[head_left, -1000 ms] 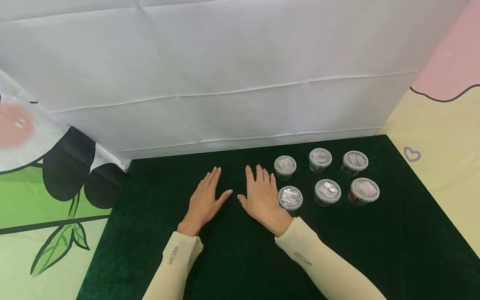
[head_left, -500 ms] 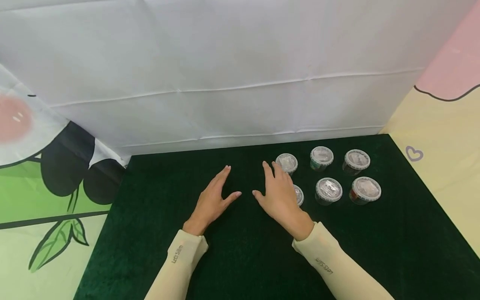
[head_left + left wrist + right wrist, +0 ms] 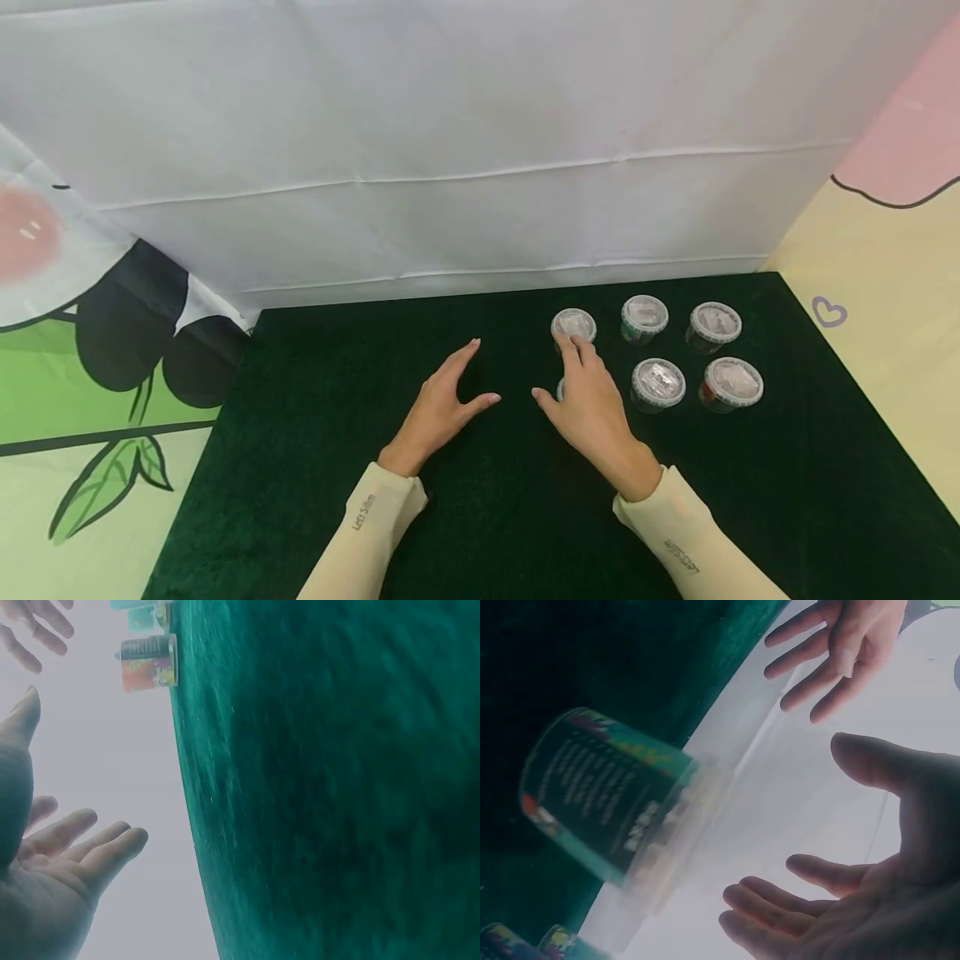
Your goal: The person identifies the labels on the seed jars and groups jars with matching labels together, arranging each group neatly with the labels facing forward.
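Note:
My left hand [image 3: 435,408] is held over the green cloth, fingers together and thumb spread, with nothing in it. To its right, my right hand [image 3: 595,408] is above the left end of a group of small clear tubs with lids. Its fingertips overlap the back-left tub [image 3: 574,323] in the head view; contact cannot be told. The front-left tub [image 3: 560,389] is mostly hidden behind that hand. In the right wrist view, a tub [image 3: 592,787] with a dark printed label stands apart from the fingers. The left wrist view shows a tub [image 3: 148,664] with a colourful label.
Further right stand a back-middle tub [image 3: 644,318], a back-right tub [image 3: 714,325], a front-middle tub [image 3: 657,385] and a front-right tub [image 3: 731,383]. A white sheet [image 3: 480,225] hangs behind the green-covered table [image 3: 315,400]. Printed cloths [image 3: 877,333] flank both sides.
Both hands have moved right, the right one further, so the gap between them is wider. The right hand now covers most of the front-left tub. The tubs stay in place.

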`<action>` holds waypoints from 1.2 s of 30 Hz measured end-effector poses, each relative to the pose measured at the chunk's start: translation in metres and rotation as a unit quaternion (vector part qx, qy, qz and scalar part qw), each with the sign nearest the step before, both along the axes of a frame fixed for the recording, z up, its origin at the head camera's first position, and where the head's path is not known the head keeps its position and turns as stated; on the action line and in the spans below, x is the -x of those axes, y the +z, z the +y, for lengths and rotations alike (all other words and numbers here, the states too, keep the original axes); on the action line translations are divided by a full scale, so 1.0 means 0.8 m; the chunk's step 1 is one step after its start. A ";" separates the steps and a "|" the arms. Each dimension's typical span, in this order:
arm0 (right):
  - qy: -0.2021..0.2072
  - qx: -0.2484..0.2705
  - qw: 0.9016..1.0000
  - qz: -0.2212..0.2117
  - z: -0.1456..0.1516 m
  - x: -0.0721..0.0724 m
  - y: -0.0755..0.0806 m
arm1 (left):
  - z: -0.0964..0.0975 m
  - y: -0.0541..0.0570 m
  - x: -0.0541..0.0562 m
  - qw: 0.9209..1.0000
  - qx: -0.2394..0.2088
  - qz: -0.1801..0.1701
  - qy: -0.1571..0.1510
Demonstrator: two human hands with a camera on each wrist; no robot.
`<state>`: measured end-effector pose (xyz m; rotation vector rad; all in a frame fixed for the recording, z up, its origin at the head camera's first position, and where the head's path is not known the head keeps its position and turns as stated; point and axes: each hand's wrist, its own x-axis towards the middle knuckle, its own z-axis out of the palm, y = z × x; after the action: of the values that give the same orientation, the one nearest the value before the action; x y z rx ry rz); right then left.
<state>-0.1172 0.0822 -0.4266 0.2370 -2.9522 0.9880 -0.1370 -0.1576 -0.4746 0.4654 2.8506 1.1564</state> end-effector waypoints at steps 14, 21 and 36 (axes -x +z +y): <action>-0.013 0.037 0.999 -0.035 0.028 -0.014 -0.014 | 0.035 -0.003 -0.004 0.995 -0.079 -0.055 -0.039; -0.014 0.040 0.998 -0.049 0.041 -0.019 -0.022 | 0.049 -0.009 -0.004 0.991 -0.099 -0.066 -0.069; 0.010 0.084 0.992 -0.096 0.070 -0.025 -0.034 | 0.071 -0.024 -0.001 0.979 -0.145 -0.102 -0.099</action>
<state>-0.0975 0.1379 -0.4536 0.1761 -3.0141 1.3247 -0.1364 -0.1010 -0.4939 0.5883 2.4111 1.4878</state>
